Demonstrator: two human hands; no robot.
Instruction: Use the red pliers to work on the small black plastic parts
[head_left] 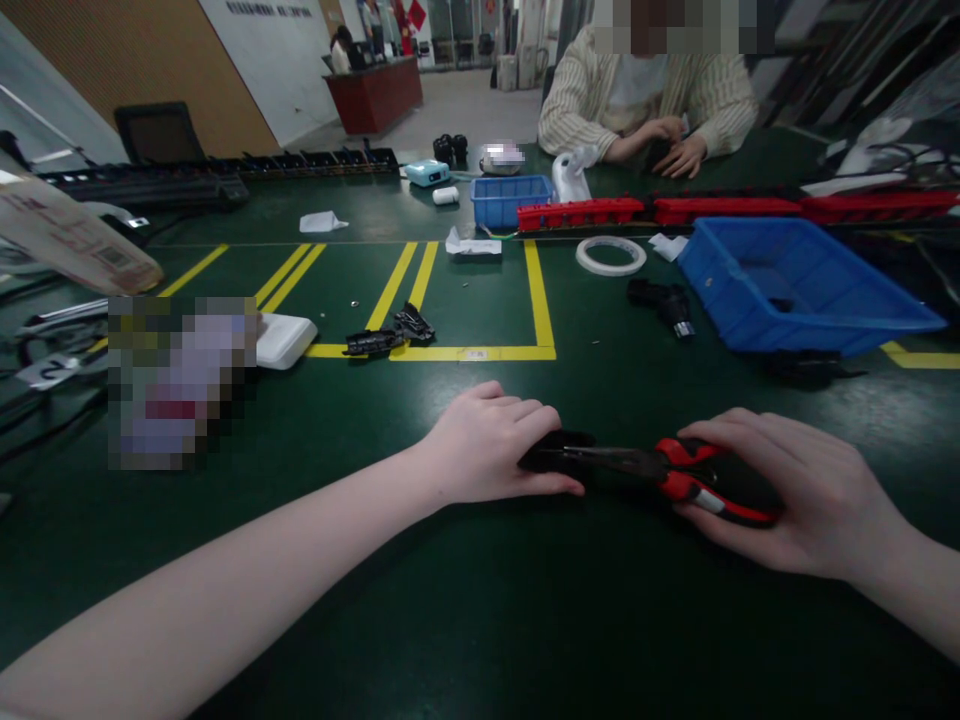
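Observation:
My right hand (787, 490) is closed round the red and black handles of a pair of pliers (697, 480) lying low over the green table. The dark jaws point left and reach a small black part (555, 452). My left hand (491, 445) is closed on that black part, fingers curled over it and thumb beneath, so most of it is hidden. Both hands rest near the table's front, side by side.
A big blue bin (795, 285) stands at the right, a small blue bin (510, 200) farther back. Black parts (390, 335) lie on yellow floor-style lines, with a tape ring (610, 255), red trays (675, 210) and a white block (285, 338). A person in a striped top (645, 100) sits opposite.

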